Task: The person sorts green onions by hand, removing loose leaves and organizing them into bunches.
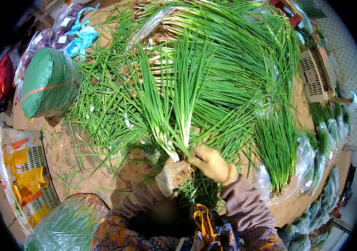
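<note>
My left hand (171,175), in a pale glove, grips a bunch of spring onions (182,106) by its white lower ends. The green leaves fan upward and away from me in two parts. Close against it, my right hand (212,164), in a tan glove, has its fingers closed on a green spring onion leaf that slants across the white stems. The right fingertips are partly hidden. Beyond the bunch lies a large heap of spring onions (237,71), with roots toward the left and leaves toward the right.
Loose trimmed leaves (103,113) litter the left side. A green wrapped bundle (46,83) and a yellow-patched crate (27,175) stand at left. Bagged spring onions (67,224) lie near left, an untied pile (277,154) at right on clear plastic. A beige crate (312,77) stands far right.
</note>
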{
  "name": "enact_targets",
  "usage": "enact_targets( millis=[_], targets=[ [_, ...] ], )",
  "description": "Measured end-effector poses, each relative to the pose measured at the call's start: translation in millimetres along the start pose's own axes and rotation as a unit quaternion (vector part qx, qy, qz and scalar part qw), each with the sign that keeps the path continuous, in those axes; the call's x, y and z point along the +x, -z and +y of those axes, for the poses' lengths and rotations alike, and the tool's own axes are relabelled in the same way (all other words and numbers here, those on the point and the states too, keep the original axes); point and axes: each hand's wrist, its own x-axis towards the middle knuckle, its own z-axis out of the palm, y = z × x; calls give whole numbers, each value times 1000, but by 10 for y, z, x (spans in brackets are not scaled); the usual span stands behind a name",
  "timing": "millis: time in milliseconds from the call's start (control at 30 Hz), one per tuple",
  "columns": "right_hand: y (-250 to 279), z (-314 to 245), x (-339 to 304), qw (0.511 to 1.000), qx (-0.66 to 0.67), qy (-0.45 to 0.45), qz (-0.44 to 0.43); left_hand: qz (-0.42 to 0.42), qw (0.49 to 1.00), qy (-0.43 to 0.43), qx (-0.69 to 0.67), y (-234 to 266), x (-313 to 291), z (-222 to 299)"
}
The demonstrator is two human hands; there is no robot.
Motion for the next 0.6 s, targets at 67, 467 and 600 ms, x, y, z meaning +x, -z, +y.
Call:
enact_targets(
  millis=[67, 467, 600],
  targets=[
    [146, -25, -220, 959, 199, -142, -144, -39, 999, -7, -11, 240, -15, -60],
    [159, 49, -385, 946, -239, -91, -200, 90, 994, 48, 38, 173, 54, -188],
    [-10, -194, 463, 958, -254, -78, -103, -57, 995, -82, 18, 204, 90, -240]
  ],
)
